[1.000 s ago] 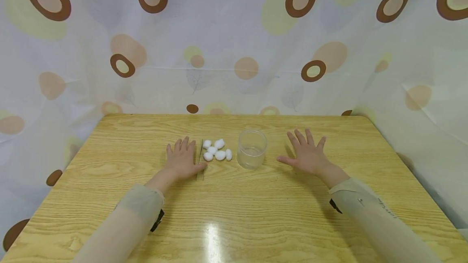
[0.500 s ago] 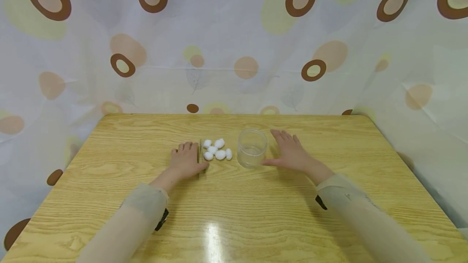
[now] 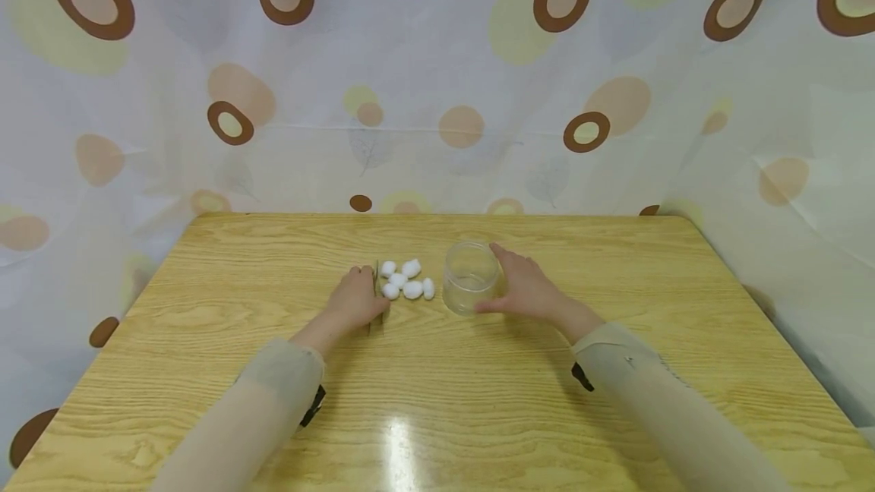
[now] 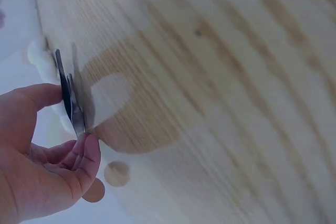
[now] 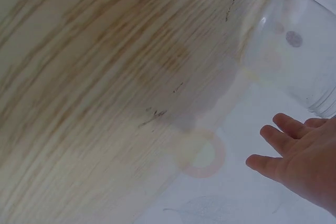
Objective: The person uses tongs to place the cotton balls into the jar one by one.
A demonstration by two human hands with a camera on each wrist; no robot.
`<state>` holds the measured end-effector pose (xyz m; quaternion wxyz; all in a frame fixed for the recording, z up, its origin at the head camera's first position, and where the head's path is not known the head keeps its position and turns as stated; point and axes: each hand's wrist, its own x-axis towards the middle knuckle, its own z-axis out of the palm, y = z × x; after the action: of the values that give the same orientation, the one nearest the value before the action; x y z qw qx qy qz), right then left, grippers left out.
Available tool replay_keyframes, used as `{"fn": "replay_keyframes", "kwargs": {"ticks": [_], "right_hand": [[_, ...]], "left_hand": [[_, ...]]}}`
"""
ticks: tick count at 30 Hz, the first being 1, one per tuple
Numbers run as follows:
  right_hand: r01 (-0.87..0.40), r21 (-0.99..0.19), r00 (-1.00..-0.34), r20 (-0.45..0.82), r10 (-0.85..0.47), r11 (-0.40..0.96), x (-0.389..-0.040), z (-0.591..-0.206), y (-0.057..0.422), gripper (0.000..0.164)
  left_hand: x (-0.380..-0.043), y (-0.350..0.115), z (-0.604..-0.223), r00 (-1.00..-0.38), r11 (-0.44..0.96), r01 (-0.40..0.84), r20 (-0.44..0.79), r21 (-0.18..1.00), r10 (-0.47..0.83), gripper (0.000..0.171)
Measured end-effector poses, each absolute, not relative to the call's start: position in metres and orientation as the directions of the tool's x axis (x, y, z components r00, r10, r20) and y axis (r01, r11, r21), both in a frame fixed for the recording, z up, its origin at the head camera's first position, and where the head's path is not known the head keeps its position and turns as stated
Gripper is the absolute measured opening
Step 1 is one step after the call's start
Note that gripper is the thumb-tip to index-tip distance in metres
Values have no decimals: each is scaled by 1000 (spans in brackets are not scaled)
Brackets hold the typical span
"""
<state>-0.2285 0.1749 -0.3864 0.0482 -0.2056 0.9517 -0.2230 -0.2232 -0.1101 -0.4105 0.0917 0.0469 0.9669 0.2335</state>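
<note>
Metal tweezers (image 4: 77,113) lie lengthwise on the wooden table, left of the cotton balls. My left hand (image 3: 354,299) holds the tweezers between thumb and curled fingers, as the left wrist view shows. Several white cotton balls (image 3: 412,291) sit in a small cluster just right of that hand. Beside them stands a clear, round jar (image 3: 456,291), upright, with nothing visible inside. My right hand (image 3: 529,291) is at the jar's right side, thumb in front and fingers behind. In the right wrist view the fingers (image 5: 278,140) are extended and spread next to the jar's mouth.
The wood-grain table (image 3: 437,401) ends at a back edge against a white curtain (image 3: 437,59) printed with brown and yellow ovals. The curtain also hangs along both sides. A bright light reflection falls on the table's front part.
My right hand has moved left from well beside the jar to its right side. My left hand has curled its spread fingers in around the tweezers, shifting slightly right. Cotton balls and jar have stayed put.
</note>
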Motion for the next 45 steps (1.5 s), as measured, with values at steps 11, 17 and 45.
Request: {"fn": "replay_keyframes", "kwargs": {"ticks": [11, 17, 45], "right_hand": [[-269, -629, -921, -55, -387, 730, -229, -387, 170, 114], [-222, -691, -922, -81, -378, 689, -230, -389, 168, 114], [-197, -742, -925, -76, -371, 641, -232, -391, 163, 99]], "left_hand": [[-228, -110, -402, -978, 818, -36, -187, 574, 88, 55], [-230, -113, -404, -974, 793, -73, -215, 605, 74, 54], [-239, -144, -399, -898, 261, -418, -439, 870, 24, 52]]}}
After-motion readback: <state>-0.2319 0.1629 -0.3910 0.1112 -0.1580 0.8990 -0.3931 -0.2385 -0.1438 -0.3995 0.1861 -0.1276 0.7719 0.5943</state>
